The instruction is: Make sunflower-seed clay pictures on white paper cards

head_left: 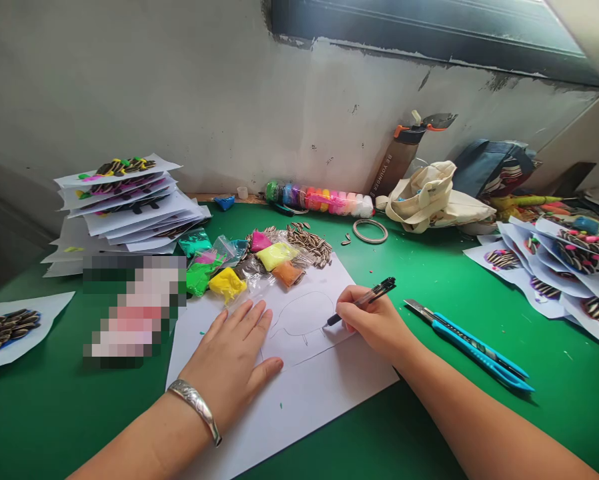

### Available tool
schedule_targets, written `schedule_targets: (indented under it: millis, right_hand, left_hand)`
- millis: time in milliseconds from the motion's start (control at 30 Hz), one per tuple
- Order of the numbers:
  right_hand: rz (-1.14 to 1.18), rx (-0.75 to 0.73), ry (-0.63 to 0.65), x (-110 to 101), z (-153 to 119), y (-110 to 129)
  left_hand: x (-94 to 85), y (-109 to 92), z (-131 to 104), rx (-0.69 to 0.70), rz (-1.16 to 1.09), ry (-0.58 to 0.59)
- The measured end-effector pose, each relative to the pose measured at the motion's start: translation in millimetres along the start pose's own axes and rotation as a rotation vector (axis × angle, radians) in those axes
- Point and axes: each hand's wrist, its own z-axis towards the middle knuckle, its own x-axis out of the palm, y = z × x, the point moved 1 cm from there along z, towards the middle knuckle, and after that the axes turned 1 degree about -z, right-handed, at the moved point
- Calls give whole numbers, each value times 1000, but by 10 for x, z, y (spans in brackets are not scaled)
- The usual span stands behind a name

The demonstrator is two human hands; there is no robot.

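A white sheet of paper (299, 407) lies on the green table, with a thin outline of a rounded shape and short legs drawn on it. My left hand (242, 357), a silver bangle (197, 407) at its wrist, rests flat on the sheet with fingers stretched out. In my right hand (369, 320) is a black pen (379, 289), its tip at the drawing's lower right. Just beyond the drawing are small bags of coloured clay, among them yellow (228, 285), green (198, 277) and orange (288, 273), beside a pile of sunflower seeds (312, 245).
A blue utility knife (474, 347) lies right of the sheet, blade out. Stacks of seed-decorated papers stand left (129, 207) and right (559, 267). Along the wall are clay tubs (329, 200), a tape ring (370, 231), a tilted bottle (397, 160) and a cream bag (434, 197).
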Motion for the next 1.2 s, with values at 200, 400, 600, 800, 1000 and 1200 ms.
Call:
schedule_targets:
  millis: [200,400,600,800,1000,1200]
  right_hand:
    - [51,14,-1,-7,-2,-7]
    - [-14,-14,21,-4,-2,-6]
    - [-2,-12,23,9,-13,-10]
    - [-32,-4,29,4,-16,4]
    - [-36,-12,37,-9,-17,7]
    - [-19,-13,28,-5,-15,3]
  left_hand:
    - [25,20,-13,20,3,-48]
    - [43,37,-26,37,-12,-100]
    - [41,28,-22,24,-24,-92]
    - [7,7,-20,13,-26,-63]
    - [20,16,-18,16,-16,-55]
    - [20,14,-19,12,-11,-50]
